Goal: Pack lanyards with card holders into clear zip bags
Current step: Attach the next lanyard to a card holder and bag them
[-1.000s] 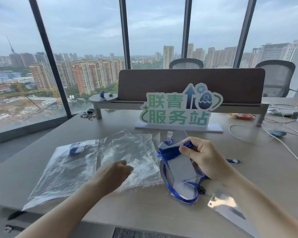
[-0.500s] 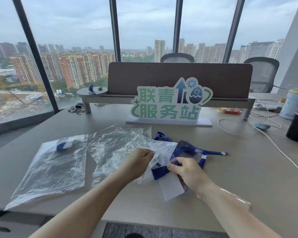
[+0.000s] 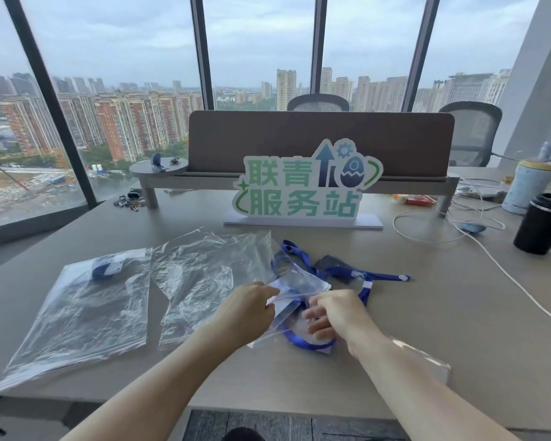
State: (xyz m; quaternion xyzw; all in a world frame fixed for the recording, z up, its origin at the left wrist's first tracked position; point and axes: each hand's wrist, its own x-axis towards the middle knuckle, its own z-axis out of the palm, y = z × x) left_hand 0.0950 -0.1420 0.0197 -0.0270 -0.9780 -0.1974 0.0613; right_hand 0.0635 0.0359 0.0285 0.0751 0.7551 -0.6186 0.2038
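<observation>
Your left hand (image 3: 247, 308) pinches the edge of a clear bag (image 3: 295, 289), fingers curled on the plastic. Your right hand (image 3: 334, 315) sits at the bag's mouth over the blue lanyard (image 3: 303, 343); its fingertips blur, so you cannot tell whether they grasp it. The card holder is hard to make out under the plastic. More lanyards (image 3: 347, 272) lie just beyond, two more bags (image 3: 86, 310) to the left. All rest on a grey desk (image 3: 458, 313), with a green sign (image 3: 306, 189) behind and tall windows (image 3: 261, 43) over a city.
</observation>
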